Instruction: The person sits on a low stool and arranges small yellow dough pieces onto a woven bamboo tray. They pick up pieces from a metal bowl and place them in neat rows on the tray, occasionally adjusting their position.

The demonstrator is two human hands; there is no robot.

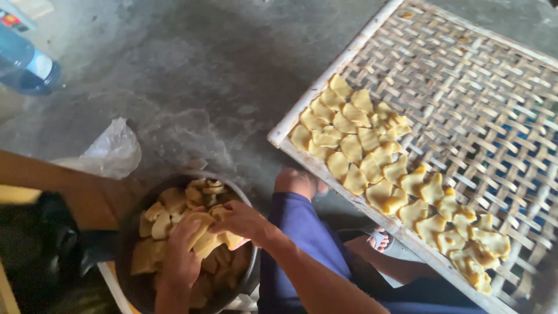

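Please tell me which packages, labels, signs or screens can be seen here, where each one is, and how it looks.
Clear blue plastic bottle: lying at the top left on the grey floor, with a white and blue label band.
Crumpled clear plastic bag: on the floor at the left, above the dark round bowl.
Signs or screens: none in view.

Open: bare concrete floor (192,75) between dark bowl (125,244) and woven drying rack (465,75); rack's upper right weave.
Blocking: yellow slices (372,157) along rack's near edge, plastic bag (110,151), blue bottle (26,67), bent knee (299,218).
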